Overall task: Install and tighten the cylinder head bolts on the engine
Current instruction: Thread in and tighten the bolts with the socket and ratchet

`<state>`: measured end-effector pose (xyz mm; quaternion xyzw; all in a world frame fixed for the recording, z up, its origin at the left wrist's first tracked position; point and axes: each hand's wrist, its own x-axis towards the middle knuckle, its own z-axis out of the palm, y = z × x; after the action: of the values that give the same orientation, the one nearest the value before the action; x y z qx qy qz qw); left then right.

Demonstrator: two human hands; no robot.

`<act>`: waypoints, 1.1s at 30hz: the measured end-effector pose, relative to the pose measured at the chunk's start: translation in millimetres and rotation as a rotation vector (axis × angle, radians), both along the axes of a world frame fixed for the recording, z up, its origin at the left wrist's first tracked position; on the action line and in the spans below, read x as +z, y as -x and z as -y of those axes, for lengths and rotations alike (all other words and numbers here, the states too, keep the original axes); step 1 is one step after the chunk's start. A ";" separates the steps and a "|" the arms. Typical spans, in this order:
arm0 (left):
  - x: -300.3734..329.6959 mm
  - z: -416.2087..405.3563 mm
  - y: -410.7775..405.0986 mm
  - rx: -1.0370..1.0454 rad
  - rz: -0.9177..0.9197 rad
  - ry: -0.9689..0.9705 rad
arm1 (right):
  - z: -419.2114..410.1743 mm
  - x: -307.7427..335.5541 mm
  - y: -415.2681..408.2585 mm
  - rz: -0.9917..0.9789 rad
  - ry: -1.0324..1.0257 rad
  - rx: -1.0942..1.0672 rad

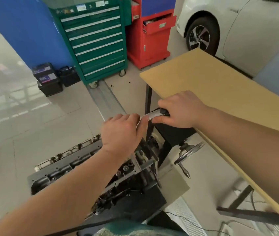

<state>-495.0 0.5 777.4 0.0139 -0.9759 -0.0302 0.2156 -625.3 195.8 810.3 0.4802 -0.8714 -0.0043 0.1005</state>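
The dark engine [77, 169] sits on a stand below me, its cylinder head face up, with bolt heads [126, 167] showing near its right end. Above that end I hold a metal wrench [152, 114] with a black grip. My left hand [121, 133] curls over the wrench's head end and hides what is under it. My right hand [181, 109] grips the black handle, thumb along the shaft.
A tan table [220, 86] stands close on the right, its edge beside my right arm. The stand's chrome handwheel [190, 152] juts out under it. Green [94, 41] and red [150, 36] tool cabinets, batteries [50, 79] and a white car [237, 28] stand behind.
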 end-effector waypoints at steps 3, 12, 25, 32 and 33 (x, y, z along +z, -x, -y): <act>-7.7 12.3 -3.7 0.000 -0.121 0.019 | 8.9 4.0 -10.1 -0.013 0.006 -0.013; -22.1 57.2 -13.2 -0.496 -0.318 0.044 | 11.4 -17.9 -130.6 -0.055 0.082 -0.500; -11.1 57.6 -12.8 -0.494 -0.140 -0.053 | 8.8 -10.7 -127.5 0.048 0.049 -0.541; -11.3 40.8 -11.6 -0.168 -0.062 -0.049 | 9.9 0.8 -59.2 -0.125 -0.013 -0.293; -11.6 38.4 -10.9 -0.120 -0.072 -0.052 | 13.8 4.1 -44.4 -0.109 -0.011 -0.258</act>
<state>-484.0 -37.9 765.8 -0.0400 -0.9654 -0.0691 0.2481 -581.0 182.0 814.4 0.3637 -0.9191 -0.0481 0.1438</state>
